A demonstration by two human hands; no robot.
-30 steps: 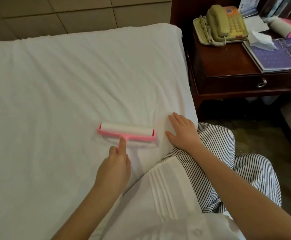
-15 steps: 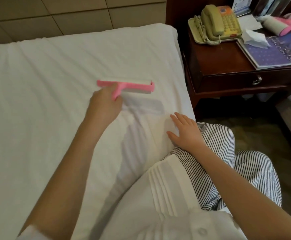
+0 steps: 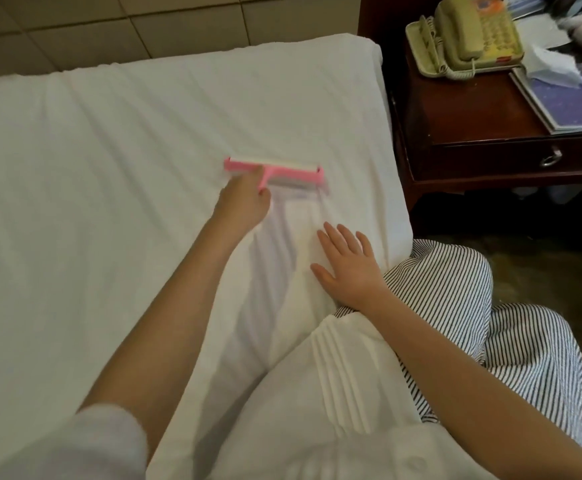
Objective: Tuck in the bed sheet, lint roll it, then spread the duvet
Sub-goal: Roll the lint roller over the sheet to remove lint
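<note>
Nearby, a dark nightstand point(image 3: 473, 126) holds a phone point(image 3: 462, 32). On the white sheet point(image 3: 109, 168), my left hand point(image 3: 244, 202) grips the pink lint roller point(image 3: 275, 171) — farther up than a second ago — while my right hand point(image 3: 348, 268) rests flat, fingers spread.

I have room leftward across the wrinkled white bed sheet point(image 3: 109, 174). The dark wooden nightstand point(image 3: 462, 129) crowds its right edge.

No text, label or number can be read anywhere.
</note>
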